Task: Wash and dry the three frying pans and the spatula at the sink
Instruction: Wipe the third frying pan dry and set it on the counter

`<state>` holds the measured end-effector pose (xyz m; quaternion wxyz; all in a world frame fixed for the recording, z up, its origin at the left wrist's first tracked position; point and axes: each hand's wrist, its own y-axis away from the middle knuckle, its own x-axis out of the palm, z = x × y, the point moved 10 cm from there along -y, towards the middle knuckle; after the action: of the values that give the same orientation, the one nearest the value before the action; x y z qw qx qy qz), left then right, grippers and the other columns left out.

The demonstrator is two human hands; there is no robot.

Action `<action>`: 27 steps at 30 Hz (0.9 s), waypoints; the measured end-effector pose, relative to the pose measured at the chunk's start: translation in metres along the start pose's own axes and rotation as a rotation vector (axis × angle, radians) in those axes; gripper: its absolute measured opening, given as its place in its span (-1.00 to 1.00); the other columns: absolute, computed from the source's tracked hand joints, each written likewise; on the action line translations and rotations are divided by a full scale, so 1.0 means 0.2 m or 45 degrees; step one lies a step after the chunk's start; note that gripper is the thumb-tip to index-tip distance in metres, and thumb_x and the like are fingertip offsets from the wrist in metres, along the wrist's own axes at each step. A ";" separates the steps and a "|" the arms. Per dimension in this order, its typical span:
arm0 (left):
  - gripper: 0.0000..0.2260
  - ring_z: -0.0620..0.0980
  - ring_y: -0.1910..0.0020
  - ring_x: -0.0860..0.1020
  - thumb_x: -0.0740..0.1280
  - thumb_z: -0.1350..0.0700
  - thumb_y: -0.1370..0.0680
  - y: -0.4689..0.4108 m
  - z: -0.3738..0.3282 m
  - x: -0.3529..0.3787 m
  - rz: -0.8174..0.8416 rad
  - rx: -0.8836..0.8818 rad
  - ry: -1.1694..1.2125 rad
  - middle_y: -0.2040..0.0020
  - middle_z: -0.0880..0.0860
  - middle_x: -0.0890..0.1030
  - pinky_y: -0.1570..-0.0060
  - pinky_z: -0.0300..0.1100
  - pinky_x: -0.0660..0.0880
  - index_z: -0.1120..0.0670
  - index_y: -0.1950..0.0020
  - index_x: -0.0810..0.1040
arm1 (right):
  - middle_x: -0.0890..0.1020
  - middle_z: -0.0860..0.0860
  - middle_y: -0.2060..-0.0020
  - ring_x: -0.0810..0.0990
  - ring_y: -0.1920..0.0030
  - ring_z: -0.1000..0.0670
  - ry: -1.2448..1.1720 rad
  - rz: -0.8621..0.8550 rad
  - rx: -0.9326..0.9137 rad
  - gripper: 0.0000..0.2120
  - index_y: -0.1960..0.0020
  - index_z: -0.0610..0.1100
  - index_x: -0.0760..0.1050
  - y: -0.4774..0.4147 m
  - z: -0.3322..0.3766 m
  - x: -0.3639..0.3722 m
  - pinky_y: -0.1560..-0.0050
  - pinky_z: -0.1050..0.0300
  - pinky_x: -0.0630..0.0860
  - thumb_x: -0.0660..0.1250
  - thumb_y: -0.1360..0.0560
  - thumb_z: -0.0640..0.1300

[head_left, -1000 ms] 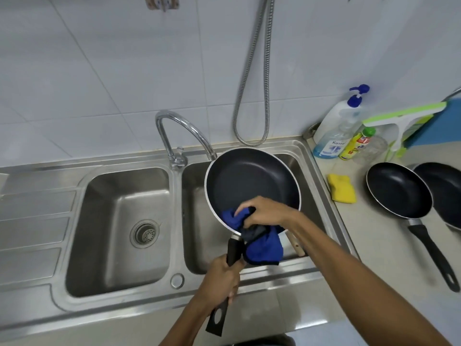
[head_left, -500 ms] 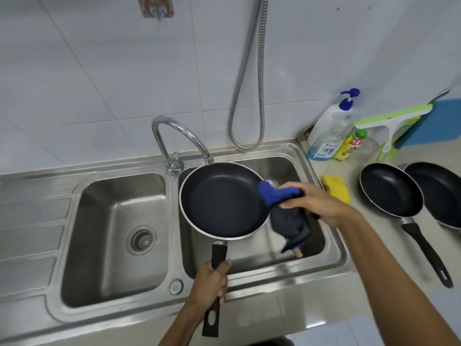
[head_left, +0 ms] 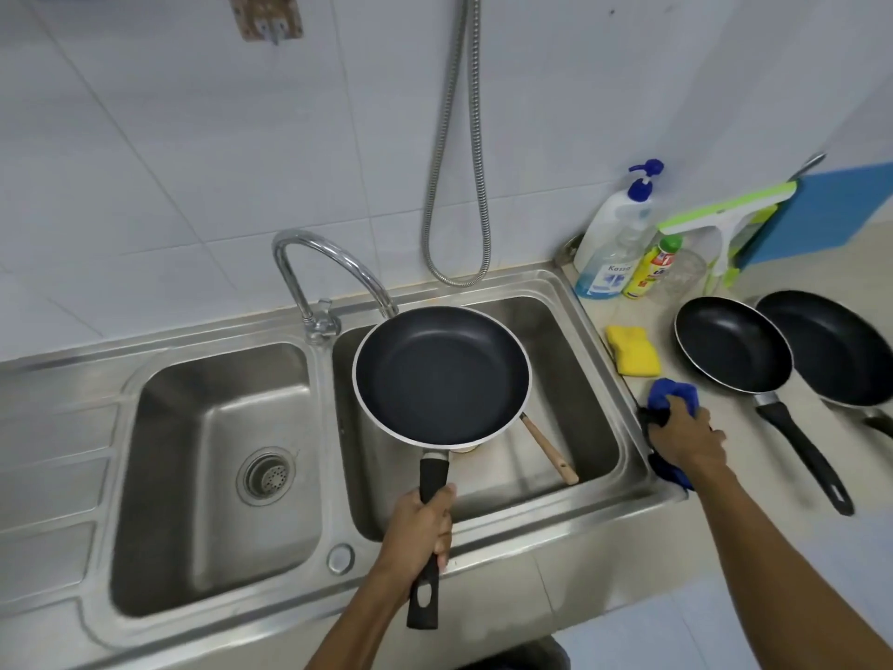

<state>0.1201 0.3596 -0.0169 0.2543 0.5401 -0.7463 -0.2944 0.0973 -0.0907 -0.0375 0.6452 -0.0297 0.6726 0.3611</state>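
Looks pretty far along, tbh. Counting two pans already parked on the worktop [head_left: 725,534] around 3 o'clock from the sink [head_left: 217,616]: near pan [head_left: 732,350] and far pan [head_left: 831,350], side by side, insides looking clean, though can't confirm dry from here. Gripping the held pan [head_left: 442,377] level over the right basin with the left hand [head_left: 420,529], fingers clamped round the black handle. No obvious droplets inside, so guessing wiped and about ready to join the others.

Leaves the spatula [head_left: 551,449], going by the wooden handle poking out from under the held pan toward 5 o'clock, lying in the right basin. Probably not washed or dried yet.

Versus half a second back: no more dangling the blue cloth [head_left: 674,394] over the basin beside the pan rim. Now setting it at the worktop edge, 3 o'clock of the held pan and just 6 o'clock of the yellow sponge [head_left: 633,350], with the right hand [head_left: 686,442], fingers bunched tight on it. Keeping the pan over the same basin.
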 end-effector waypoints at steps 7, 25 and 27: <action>-0.74 -0.08 0.60 0.29 0.26 0.18 -0.67 -0.03 -0.05 0.01 0.004 0.043 -0.006 0.51 -0.02 0.29 0.59 -0.22 0.33 0.10 0.18 0.29 | 0.45 -0.31 -0.28 0.44 -0.23 -0.36 0.147 -0.773 -0.618 -0.52 -0.28 -0.18 0.46 0.60 0.60 -0.21 -0.19 -0.24 0.45 0.43 -0.45 0.03; -0.82 0.02 0.59 0.38 0.21 0.27 -0.62 0.05 -0.08 0.16 -0.045 0.223 -0.144 0.52 0.07 0.40 0.52 -0.11 0.40 0.19 0.19 0.41 | 0.60 -0.29 -0.24 0.50 0.36 -0.14 -1.244 1.361 -0.076 -0.36 -0.19 -0.26 0.56 1.33 0.96 0.66 0.51 0.15 0.43 0.37 -0.49 0.32; -0.86 0.03 0.58 0.41 0.21 0.26 -0.63 0.09 -0.08 0.20 -0.042 0.233 -0.185 0.49 0.12 0.42 0.54 -0.14 0.41 0.19 0.13 0.45 | 0.57 -0.32 -0.27 0.51 0.28 -0.22 -1.198 1.414 -0.183 -0.37 -0.14 -0.22 0.60 1.34 0.93 0.64 0.49 0.10 0.49 0.46 -0.41 0.32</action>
<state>0.1079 0.3224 0.0108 0.1444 0.5506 -0.7774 -0.2675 0.0983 0.2598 -0.0145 0.5842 0.4317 0.2147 0.6528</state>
